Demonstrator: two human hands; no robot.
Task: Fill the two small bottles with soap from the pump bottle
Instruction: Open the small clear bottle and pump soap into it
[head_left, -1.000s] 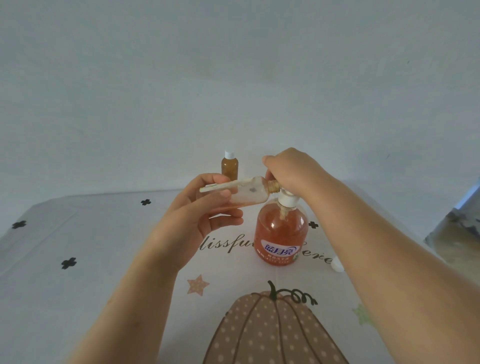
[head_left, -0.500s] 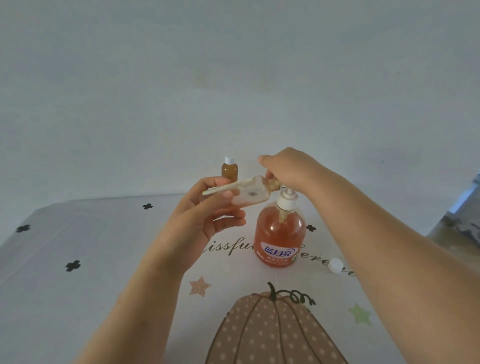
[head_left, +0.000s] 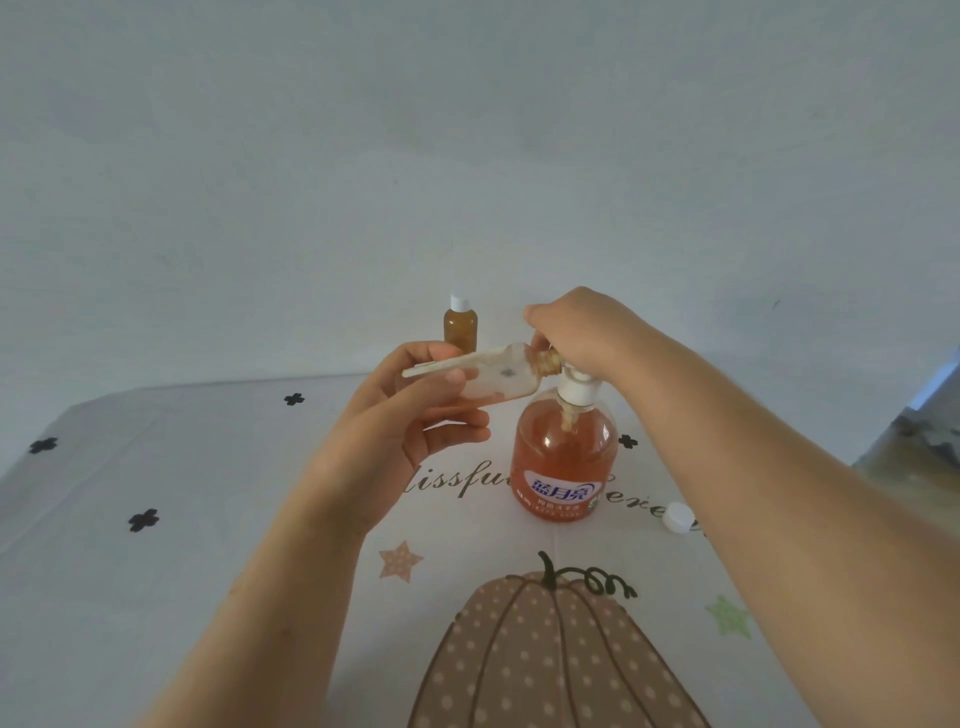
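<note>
An orange soap pump bottle (head_left: 563, 457) stands on the table at centre. My left hand (head_left: 410, 415) grips a small clear bottle (head_left: 493, 379), held on its side with its open mouth against the pump spout. Soap shows at that bottle's neck. My right hand (head_left: 576, 327) rests on top of the pump head, fingers curled over it; the spout is mostly hidden under it. A second small bottle (head_left: 460, 325), amber-filled with a white cap, stands upright at the table's back edge.
A white cap (head_left: 679, 518) lies on the tablecloth (head_left: 156, 519) right of the pump bottle, beside my right forearm. The cloth carries a pumpkin print (head_left: 556, 654). A plain wall rises right behind the table. A dark object shows at the far right edge.
The pump head has gone down slightly under my right hand, after rising half a second ago. The clear bottle stays at the spout in my left hand.
</note>
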